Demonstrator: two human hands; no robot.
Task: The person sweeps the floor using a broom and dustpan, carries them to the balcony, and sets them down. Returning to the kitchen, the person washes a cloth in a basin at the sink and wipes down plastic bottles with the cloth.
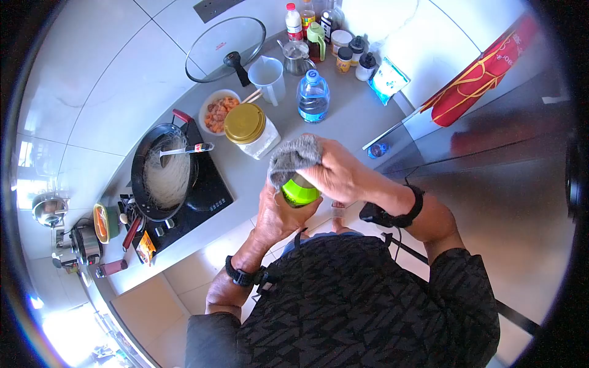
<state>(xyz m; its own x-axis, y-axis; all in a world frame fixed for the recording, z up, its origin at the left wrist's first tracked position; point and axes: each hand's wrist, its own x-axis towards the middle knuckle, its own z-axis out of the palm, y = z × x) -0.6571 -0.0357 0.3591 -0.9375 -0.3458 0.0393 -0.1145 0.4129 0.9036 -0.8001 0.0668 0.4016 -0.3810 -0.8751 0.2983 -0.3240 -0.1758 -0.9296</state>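
My left hand (pixel 277 211) is wrapped round a bright green, rounded container (pixel 299 192) held in front of my chest. Its lower part is hidden by my fingers, so I cannot tell its exact kind. A grey cloth (pixel 294 158) covers its top, and my right hand (pixel 343 168) grips that cloth from the right. Just beyond, on the grey counter, stands a clear jar (pixel 261 142) of white contents with a gold lid. Behind it are a bowl of chopped orange-pink pieces (pixel 221 114) and a clear plastic water bottle (pixel 313 98).
To the left, a black pan (pixel 164 172) of pale noodles with a spatula sits on the black hob (pixel 208 184). A glass lid (pixel 226 49) leans on the wall beside a measuring jug (pixel 267 78). Several condiment bottles line the back; a red umbrella-like item (pixel 478 73) hangs right.
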